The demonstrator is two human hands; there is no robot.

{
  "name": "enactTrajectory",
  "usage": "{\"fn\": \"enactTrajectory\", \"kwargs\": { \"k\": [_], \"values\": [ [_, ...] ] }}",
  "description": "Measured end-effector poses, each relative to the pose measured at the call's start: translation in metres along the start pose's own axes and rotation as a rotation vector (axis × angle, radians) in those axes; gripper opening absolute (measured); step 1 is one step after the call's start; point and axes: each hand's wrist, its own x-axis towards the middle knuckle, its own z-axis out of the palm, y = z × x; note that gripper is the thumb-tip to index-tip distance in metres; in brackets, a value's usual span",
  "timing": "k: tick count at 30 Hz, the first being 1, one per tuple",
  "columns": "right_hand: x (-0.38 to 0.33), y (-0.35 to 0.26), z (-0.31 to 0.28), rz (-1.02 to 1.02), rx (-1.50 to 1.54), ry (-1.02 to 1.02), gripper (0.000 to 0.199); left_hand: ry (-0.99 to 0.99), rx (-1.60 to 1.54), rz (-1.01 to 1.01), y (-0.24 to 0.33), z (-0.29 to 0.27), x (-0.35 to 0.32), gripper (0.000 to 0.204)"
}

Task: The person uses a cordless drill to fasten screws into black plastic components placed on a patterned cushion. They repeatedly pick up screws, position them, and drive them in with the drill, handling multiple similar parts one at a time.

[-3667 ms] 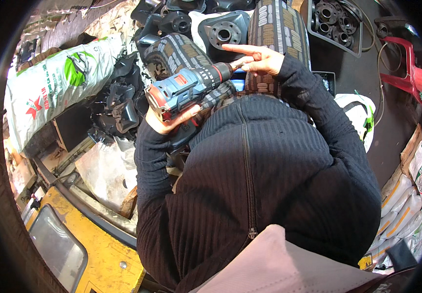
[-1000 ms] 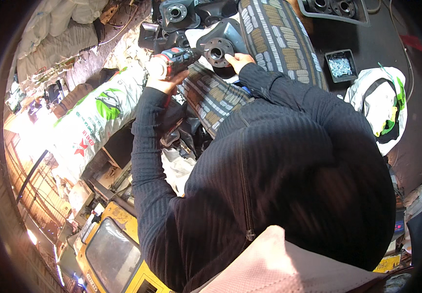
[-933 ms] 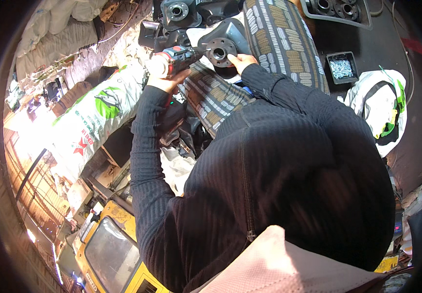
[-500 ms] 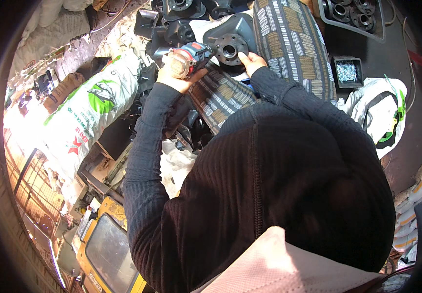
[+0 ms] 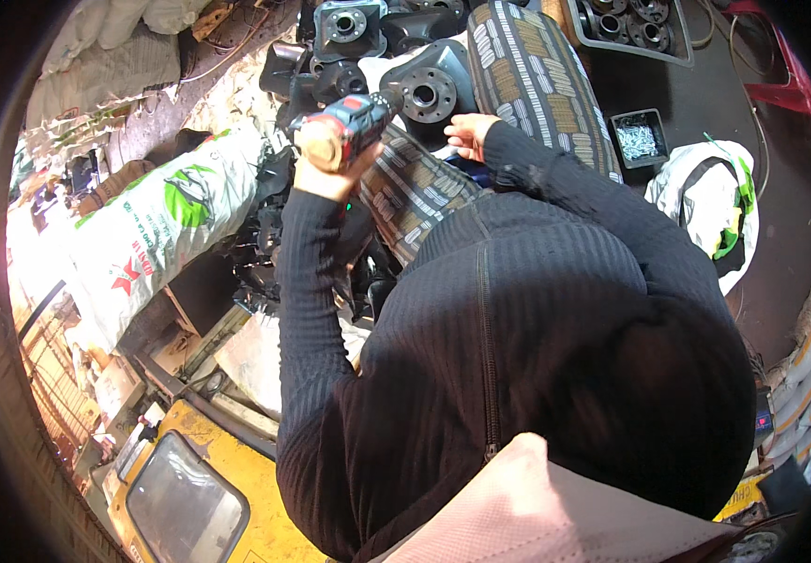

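My left hand (image 5: pixel 328 180) is closed around a blue and red cordless drill (image 5: pixel 354 122), its chuck pointing at the left rim of a round metal flange (image 5: pixel 427 94). Whether the tip touches the flange cannot be made out. A ring of holes surrounds the flange's large centre bore, and the flange sits on a black square-based housing (image 5: pixel 457 61). Just below and to the right of it is my right hand (image 5: pixel 470 137), apart from the flange, fingers curled together. Anything small between those fingers is too hard to see.
More black housings (image 5: pixel 344 26) crowd the far side. Patterned cushions (image 5: pixel 541 89) flank the flange. To the right stand a small box of screws (image 5: pixel 638 138), a bin of metal flanges (image 5: pixel 635 47) and a white sack (image 5: pixel 705 202). A large printed sack (image 5: pixel 166 225) lies left, above a yellow machine (image 5: pixel 236 469).
My right hand has come off the flange's edge and drawn back toward me. The drill, still in my left hand, has shifted slightly left. The whole view has also shifted a little.
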Motion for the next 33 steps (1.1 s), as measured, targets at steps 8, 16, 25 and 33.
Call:
{"fn": "enactTrajectory", "kwargs": {
  "k": [8, 16, 25, 33],
  "values": [
    [-0.056, -0.017, -0.024, -0.481, -0.253, -0.705, 0.082, 0.027, -0.500, -0.129, 0.071, 0.006, -0.076, 0.051],
    [-0.059, -0.018, -0.020, -0.215, 0.432, -0.676, 0.082, 0.058, -0.401, -0.031, 0.079, 0.003, -0.080, 0.042],
    [-0.049, -0.014, -0.013, -0.150, 0.562, -0.730, 0.068, 0.103, -0.249, 0.053, 0.078, 0.011, -0.074, 0.032],
    [-0.042, -0.009, -0.005, -0.033, 0.703, -0.707, 0.058, 0.078, 0.169, 0.169, 0.086, 0.020, -0.069, 0.040]
  ]
}}
